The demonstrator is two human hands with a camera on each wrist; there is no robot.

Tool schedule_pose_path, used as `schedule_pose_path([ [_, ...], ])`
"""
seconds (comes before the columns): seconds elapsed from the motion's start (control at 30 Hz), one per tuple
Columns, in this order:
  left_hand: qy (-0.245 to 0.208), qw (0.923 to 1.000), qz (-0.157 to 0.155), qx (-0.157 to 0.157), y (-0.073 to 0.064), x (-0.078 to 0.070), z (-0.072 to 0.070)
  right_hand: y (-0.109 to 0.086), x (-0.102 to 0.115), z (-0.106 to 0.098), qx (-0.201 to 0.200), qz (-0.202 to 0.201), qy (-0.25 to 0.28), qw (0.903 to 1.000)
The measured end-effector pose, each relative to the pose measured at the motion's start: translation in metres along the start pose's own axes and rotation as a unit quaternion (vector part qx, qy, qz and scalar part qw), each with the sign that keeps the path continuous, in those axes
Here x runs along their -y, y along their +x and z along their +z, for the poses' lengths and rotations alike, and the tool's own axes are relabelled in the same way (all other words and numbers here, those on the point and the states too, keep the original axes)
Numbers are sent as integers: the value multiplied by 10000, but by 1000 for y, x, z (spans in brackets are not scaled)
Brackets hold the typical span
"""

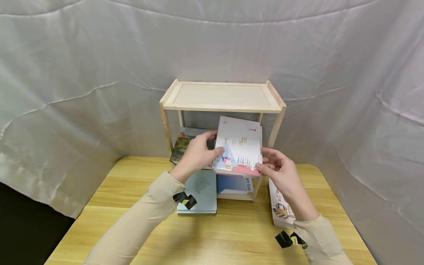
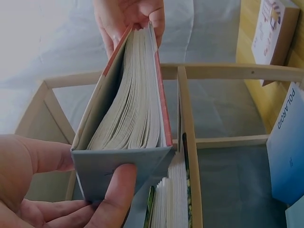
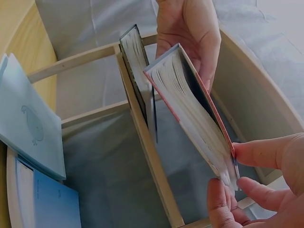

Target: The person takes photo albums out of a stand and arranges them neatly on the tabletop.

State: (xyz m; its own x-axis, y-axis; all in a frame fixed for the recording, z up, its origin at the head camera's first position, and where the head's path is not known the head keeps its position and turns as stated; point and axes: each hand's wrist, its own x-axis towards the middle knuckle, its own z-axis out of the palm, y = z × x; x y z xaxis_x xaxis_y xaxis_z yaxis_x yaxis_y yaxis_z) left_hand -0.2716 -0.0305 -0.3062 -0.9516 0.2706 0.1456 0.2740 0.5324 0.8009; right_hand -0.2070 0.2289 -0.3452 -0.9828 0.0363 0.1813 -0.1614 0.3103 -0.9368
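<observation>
A hardcover book (image 1: 240, 141) with a white cover, a blue tent drawing and a pink lower edge is held tilted at the middle level of a small wooden shelf (image 1: 222, 96). My left hand (image 1: 200, 150) grips it by the left edge; the left wrist view shows thumb and fingers around its grey-blue spine (image 2: 114, 171). On the opposite side, my right hand (image 1: 281, 171) pinches the page-edge side between thumb and fingers. The right wrist view shows the pages (image 3: 190, 109) slightly fanned. Beside it, a book with a garden-like cover (image 1: 183, 145) lies on the middle shelf, partly behind my left hand.
Low at the left, a pale blue book (image 1: 200, 193) with a whale drawing sticks out over the wooden table (image 1: 225, 239). Next to it on the bottom shelf is a blue book marked POLAROID (image 1: 232, 184). A thick illustrated book (image 1: 279, 208) lies right of the shelf, partly behind my right wrist.
</observation>
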Motion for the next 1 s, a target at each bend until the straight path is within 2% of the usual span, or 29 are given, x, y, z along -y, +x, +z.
schedule_pose_path([
  [0.23,-310,9995,60,-57,-4,0,0,2,5,-3,196,38,-78,9998],
  [0.5,-418,9991,95,-44,-10,2,-1,3,6,-3,317,45,-163,9994],
  [0.8,-675,9977,65,-54,-22,8,1,-1,5,-4,520,-81,-90,9986],
  [0.9,-898,9960,23,-37,-25,11,2,-3,4,-5,550,-181,46,9983],
  [1.0,-1330,9910,-69,135,-28,14,1,-5,3,-7,605,-296,130,9976],
])
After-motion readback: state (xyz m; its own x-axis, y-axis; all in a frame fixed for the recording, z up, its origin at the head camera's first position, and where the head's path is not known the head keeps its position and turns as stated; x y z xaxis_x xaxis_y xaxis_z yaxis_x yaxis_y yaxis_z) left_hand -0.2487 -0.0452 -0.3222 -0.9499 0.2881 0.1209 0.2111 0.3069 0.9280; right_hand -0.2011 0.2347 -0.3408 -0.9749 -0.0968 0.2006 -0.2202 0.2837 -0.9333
